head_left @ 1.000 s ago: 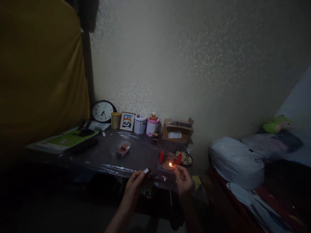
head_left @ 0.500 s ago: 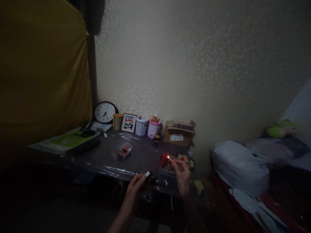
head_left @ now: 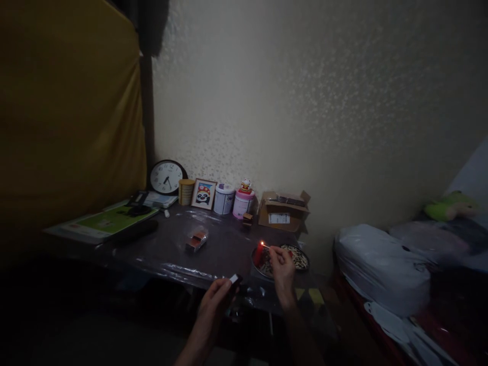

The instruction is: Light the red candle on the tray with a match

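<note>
My right hand [head_left: 282, 267] pinches a lit match [head_left: 266, 246] by its end. The small flame is at the top of a red candle [head_left: 258, 255], which stands upright on a round plate [head_left: 256, 268]. Whether the wick itself burns I cannot tell. Lower and to the left, my left hand [head_left: 216, 297] is closed around a small dark matchbox [head_left: 236, 279] with a pale side. Just behind my right hand lies a second round dish [head_left: 299, 258] of black-and-white bits, partly hidden by the fingers.
On the plastic-covered table [head_left: 168, 254] lies a clear-wrapped pack of small boxes [head_left: 197, 239]. Along the wall stand a clock [head_left: 166, 177], a framed panda picture [head_left: 204, 194], tins [head_left: 224, 198] and a cardboard box [head_left: 284, 211]. A white plastic bag [head_left: 381, 267] sits at right.
My right hand has moved slightly left, bringing the match flame to the candle's top. My left hand still grips the matchbox, and the view has shifted a little.
</note>
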{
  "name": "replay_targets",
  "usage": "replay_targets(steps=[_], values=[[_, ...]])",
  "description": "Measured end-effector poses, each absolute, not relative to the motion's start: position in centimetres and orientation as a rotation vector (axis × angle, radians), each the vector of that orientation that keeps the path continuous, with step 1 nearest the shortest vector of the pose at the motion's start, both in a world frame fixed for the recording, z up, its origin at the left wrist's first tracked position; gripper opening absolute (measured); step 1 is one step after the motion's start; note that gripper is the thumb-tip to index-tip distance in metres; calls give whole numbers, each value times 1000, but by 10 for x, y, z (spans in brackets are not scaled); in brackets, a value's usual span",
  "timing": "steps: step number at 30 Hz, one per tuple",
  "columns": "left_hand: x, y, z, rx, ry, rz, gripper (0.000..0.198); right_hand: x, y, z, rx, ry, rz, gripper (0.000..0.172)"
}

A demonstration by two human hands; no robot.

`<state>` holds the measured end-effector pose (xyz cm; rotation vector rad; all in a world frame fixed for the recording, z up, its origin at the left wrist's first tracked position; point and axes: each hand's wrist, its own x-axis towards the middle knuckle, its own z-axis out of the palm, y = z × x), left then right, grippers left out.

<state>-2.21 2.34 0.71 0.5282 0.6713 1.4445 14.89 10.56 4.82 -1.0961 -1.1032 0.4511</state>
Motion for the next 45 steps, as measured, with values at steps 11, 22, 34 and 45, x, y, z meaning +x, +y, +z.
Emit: replay_targets(steps=[11, 22, 34, 45], values=[[-21, 22, 7, 527, 649, 1403, 23, 152, 117, 42, -1145, -1120, 398, 31], [-21, 19, 13, 513, 674, 1404, 27, 151, 118, 42, -1138, -1117, 416, 28], [-21, 19, 13, 565, 690, 1388, 28, 152, 114, 39, -1166, -1107, 460, 32], [-20, 25, 3, 497, 718, 1413, 29, 151, 111, 42, -1149, -1100, 459, 29]])
